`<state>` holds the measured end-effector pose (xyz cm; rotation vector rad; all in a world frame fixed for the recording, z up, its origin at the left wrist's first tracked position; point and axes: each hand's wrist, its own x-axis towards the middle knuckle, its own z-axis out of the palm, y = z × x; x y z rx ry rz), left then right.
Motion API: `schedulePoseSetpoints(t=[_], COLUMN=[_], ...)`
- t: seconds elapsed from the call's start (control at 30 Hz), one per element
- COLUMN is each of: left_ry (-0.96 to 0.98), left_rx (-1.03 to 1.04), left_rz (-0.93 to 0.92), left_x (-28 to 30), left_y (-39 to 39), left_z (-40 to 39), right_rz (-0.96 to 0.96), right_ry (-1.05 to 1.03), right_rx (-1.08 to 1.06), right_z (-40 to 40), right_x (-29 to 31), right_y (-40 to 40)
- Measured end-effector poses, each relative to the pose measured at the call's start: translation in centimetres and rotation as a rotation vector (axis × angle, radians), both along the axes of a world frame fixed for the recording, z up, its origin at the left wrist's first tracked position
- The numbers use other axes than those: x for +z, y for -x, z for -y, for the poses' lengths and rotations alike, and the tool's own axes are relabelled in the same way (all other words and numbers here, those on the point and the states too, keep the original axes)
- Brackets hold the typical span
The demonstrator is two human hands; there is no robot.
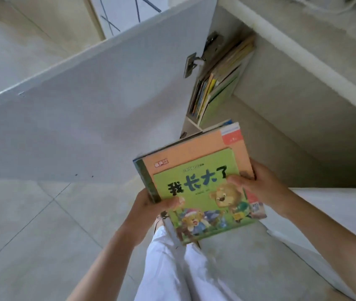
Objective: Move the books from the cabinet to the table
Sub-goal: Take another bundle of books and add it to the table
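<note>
Both hands' grip, left hand (151,205), right hand (257,187), holding picture books (196,183), open cabinet (281,118), tiled floor (20,224)

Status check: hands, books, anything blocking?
Left hand and right hand both grip the stack of books, out of the cabinet. More books standing inside. Open cabinet door on the left; table not in view.
</note>
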<state>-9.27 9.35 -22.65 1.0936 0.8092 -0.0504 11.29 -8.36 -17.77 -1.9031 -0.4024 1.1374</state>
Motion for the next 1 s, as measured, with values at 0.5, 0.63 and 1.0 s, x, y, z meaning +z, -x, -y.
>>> schedulePoseSetpoints(t=[0.5,0.63,1.0], left_ry=[-0.191,-0.236,-0.276], left_rx=[0.943,1.137,1.487], left_rz=[-0.248,-0.220,-0.310], left_x=[14.0,15.6,16.5], left_y=[18.5,23.6,42.4], left_z=[12.3,14.5,20.2], right_rz=[-0.208,-0.124,0.085], right_ry=[-0.024,-0.014,-0.160], right_rx=[0.330,0.498,0.950], right_z=[-0.8,-2.5,-5.2], right_x=[9.5,11.4,12.0], right_y=[16.4,21.5,43.0])
